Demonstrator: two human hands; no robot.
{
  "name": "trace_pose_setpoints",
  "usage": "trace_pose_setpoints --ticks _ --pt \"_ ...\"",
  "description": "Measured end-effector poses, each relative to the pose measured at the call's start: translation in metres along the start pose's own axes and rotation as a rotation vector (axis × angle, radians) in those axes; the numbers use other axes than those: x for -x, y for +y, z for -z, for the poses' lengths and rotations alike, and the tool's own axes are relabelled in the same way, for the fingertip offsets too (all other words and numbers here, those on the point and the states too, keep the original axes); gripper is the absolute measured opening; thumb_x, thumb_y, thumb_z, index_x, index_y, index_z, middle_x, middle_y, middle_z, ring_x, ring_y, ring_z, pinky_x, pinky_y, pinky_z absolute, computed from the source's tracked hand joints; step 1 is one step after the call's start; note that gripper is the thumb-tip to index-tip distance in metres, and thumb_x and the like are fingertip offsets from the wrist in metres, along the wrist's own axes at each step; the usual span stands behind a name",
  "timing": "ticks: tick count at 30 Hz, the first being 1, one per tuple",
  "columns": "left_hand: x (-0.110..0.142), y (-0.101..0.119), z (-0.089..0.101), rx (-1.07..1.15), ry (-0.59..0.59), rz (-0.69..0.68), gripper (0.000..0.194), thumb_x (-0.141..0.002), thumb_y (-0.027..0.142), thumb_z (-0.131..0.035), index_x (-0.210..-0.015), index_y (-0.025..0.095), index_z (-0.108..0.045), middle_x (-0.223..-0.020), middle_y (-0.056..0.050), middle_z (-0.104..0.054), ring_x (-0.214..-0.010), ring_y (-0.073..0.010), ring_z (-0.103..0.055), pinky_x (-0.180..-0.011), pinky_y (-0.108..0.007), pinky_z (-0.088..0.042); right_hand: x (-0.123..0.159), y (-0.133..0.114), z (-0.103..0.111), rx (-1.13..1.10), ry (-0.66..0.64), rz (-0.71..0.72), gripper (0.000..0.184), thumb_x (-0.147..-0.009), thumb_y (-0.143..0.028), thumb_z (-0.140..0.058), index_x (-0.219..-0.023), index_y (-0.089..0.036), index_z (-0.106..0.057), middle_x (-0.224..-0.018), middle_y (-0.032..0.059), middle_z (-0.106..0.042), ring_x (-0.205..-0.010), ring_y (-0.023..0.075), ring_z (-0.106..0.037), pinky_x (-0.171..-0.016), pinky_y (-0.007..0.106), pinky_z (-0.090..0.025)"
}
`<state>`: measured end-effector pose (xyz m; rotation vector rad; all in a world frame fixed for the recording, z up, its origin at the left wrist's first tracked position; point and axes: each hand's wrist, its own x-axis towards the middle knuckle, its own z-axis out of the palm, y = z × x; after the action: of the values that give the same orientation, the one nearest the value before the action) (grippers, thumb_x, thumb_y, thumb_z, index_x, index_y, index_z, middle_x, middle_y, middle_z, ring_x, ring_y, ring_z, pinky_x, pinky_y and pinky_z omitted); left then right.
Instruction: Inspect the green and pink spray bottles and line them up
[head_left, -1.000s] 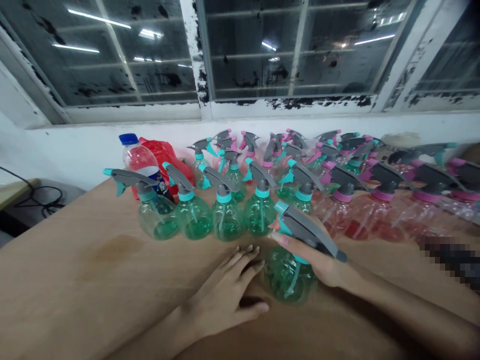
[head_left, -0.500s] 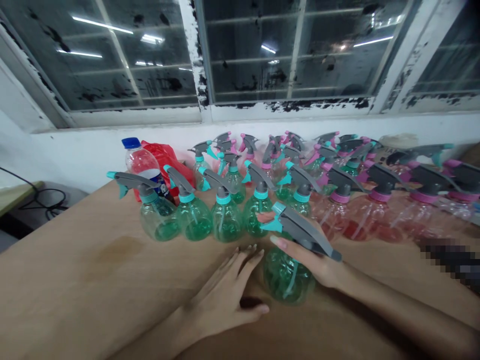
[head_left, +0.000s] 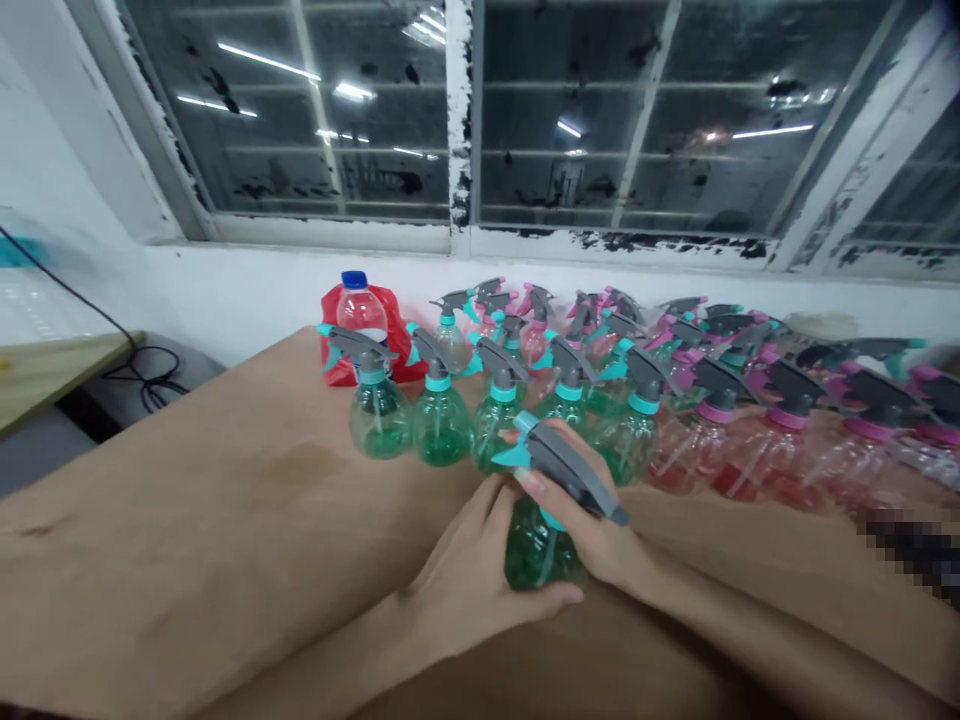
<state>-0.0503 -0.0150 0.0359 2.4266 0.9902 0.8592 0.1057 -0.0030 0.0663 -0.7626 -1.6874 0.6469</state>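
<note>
A green spray bottle [head_left: 536, 545] with a grey and turquoise trigger head stands nearest to me, in front of the rows. My right hand [head_left: 577, 500] is wrapped round the neck, just under the spray head. Against the left side of the bottle's round body lies my left hand [head_left: 480, 560], its thumb curving round the near side and its far fingers partly hidden behind the bottle. Beyond stands a front row of similar bottles, green ones [head_left: 440, 425] on the left and pink ones [head_left: 690, 450] on the right.
More spray bottles [head_left: 536, 335] crowd behind the front row, by the wall. A blue-capped plastic bottle [head_left: 364, 310] stands by a red plastic bag [head_left: 405, 330]. A black cable [head_left: 154, 375] hangs over another table [head_left: 67, 370] at left. The brown tabletop [head_left: 225, 540] extends left.
My left hand has closed in from beside the spray bottle onto its body. My right hand keeps its hold on the neck. The view has swung left, shifting the background rightward.
</note>
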Motion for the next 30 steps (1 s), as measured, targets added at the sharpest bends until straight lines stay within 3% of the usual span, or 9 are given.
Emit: trace_pose_setpoints --ticks 5,10,12,15,17,19,23,26,30 --pt "0.038 -0.013 0.036 -0.117 0.131 0.097 0.069 -0.077 0.042 -0.069 -0.133 0.021 -0.033 -0.129 -0.012 -0.047 -0.117 -0.0328 -0.048 -0.094 -0.049 -0.044 -0.020 -0.009 -0.053 0.000 -0.099 0.083 0.027 -0.079 -0.034 -0.066 -0.103 -0.024 -0.060 -0.101 0.0041 -0.059 -0.096 0.0209 -0.059 -0.087 0.040 -0.048" --pt "0.081 -0.041 0.082 -0.268 0.213 0.173 0.053 -0.081 0.044 -0.065 -0.125 0.023 -0.043 -0.125 -0.008 -0.048 -0.117 -0.0304 -0.047 -0.097 -0.047 -0.042 -0.043 -0.019 -0.077 0.064 -0.383 0.098 0.084 -0.064 -0.042 -0.079 -0.135 -0.028 -0.037 -0.134 0.0098 -0.047 -0.122 0.0269 -0.047 -0.101 0.047 -0.040" --pt "0.094 -0.057 0.103 -0.323 0.307 0.208 0.049 -0.081 0.047 -0.064 -0.119 0.022 -0.048 -0.119 -0.008 -0.049 -0.112 -0.0302 -0.049 -0.096 -0.047 -0.042 -0.058 -0.026 -0.081 0.111 -0.380 0.120 0.078 -0.068 -0.045 -0.076 -0.134 -0.028 -0.039 -0.132 0.0097 -0.051 -0.119 0.0264 -0.050 -0.099 0.046 -0.041" --pt "0.102 -0.086 0.132 -0.305 0.415 0.306 0.046 -0.079 0.051 -0.063 -0.112 0.021 -0.054 -0.108 -0.007 -0.053 -0.102 -0.0295 -0.055 -0.092 -0.047 -0.043 -0.087 -0.036 -0.086 0.350 -0.221 0.246 0.042 -0.082 -0.045 -0.063 -0.117 -0.022 -0.056 -0.112 0.0095 -0.061 -0.102 0.0240 -0.058 -0.089 0.042 -0.045" --pt "0.101 -0.106 0.148 -0.289 0.438 0.348 0.046 -0.077 0.054 -0.063 -0.109 0.021 -0.056 -0.101 -0.006 -0.055 -0.092 -0.0283 -0.059 -0.084 -0.045 -0.048 -0.109 -0.037 -0.093 0.619 -0.123 0.343 0.033 -0.085 -0.041 -0.060 -0.107 -0.016 -0.064 -0.105 0.0112 -0.064 -0.102 0.0259 -0.058 -0.092 0.043 -0.041" --pt "0.095 -0.126 0.160 -0.274 0.469 0.362 0.049 -0.075 0.053 -0.064 -0.110 0.020 -0.055 -0.101 -0.007 -0.057 -0.097 -0.0305 -0.058 -0.083 -0.045 -0.048 -0.130 -0.032 -0.103 0.856 -0.035 0.395 0.030 -0.088 -0.039 -0.056 -0.101 -0.014 -0.068 -0.099 0.0112 -0.068 -0.100 0.0288 -0.058 -0.095 0.049 -0.033" --pt "0.078 -0.164 0.170 -0.229 0.528 0.335 0.053 -0.074 0.046 -0.068 -0.115 0.019 -0.049 -0.111 -0.009 -0.058 -0.104 -0.0302 -0.056 -0.087 -0.044 -0.046 -0.153 -0.009 -0.126 1.074 -0.044 0.373 0.043 -0.087 -0.052 -0.051 -0.096 -0.016 -0.072 -0.090 0.0108 -0.072 -0.096 0.0324 -0.059 -0.101 0.057 -0.017" --pt "0.067 -0.184 0.171 -0.197 0.536 0.301 0.049 -0.076 0.042 -0.070 -0.115 0.018 -0.050 -0.109 -0.009 -0.060 -0.104 -0.0279 -0.057 -0.088 -0.042 -0.046 -0.156 0.003 -0.139 1.124 -0.074 0.363 0.046 -0.088 -0.054 -0.048 -0.092 -0.015 -0.072 -0.084 0.0125 -0.073 -0.096 0.0352 -0.058 -0.098 0.058 -0.017" --pt "0.059 -0.194 0.172 -0.171 0.522 0.269 0.039 -0.087 0.038 -0.065 -0.117 0.017 -0.053 -0.113 -0.009 -0.059 -0.102 -0.0257 -0.059 -0.087 -0.044 -0.047 -0.156 0.006 -0.145 1.070 -0.105 0.377 0.035 -0.091 -0.042 -0.048 -0.089 -0.015 -0.071 -0.078 0.0117 -0.072 -0.092 0.0333 -0.059 -0.097 0.055 -0.018"
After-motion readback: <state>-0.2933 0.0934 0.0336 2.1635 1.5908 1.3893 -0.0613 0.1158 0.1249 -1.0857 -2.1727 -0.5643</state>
